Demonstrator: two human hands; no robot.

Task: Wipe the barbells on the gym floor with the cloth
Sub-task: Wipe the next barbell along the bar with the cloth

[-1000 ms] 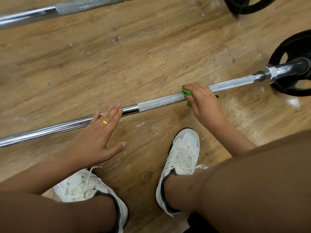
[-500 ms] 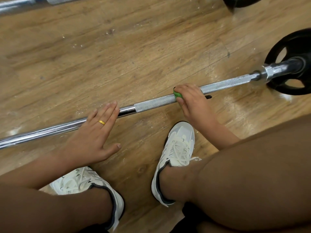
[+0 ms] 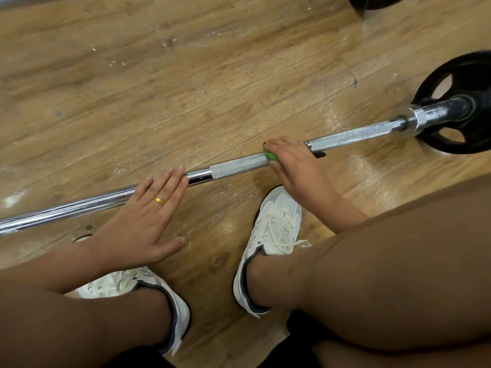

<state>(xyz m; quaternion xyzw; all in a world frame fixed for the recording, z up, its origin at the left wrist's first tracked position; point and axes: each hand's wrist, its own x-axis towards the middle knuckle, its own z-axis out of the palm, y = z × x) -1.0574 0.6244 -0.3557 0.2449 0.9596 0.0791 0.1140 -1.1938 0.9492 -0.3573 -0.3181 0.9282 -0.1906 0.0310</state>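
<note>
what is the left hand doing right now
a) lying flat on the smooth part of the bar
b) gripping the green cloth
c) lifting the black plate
a: the left hand lies flat, fingers straight, on the smooth chrome of the barbell; the right hand holds the green cloth.

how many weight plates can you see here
2. One black plate is on the right end of the barbell; the other plate is cut off at the picture's top edge. More may lie out of view.

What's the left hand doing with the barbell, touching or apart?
Touching. Head view: straight fingers of the left hand lie flat across the barbell shaft, covering it, no gap visible.
</note>
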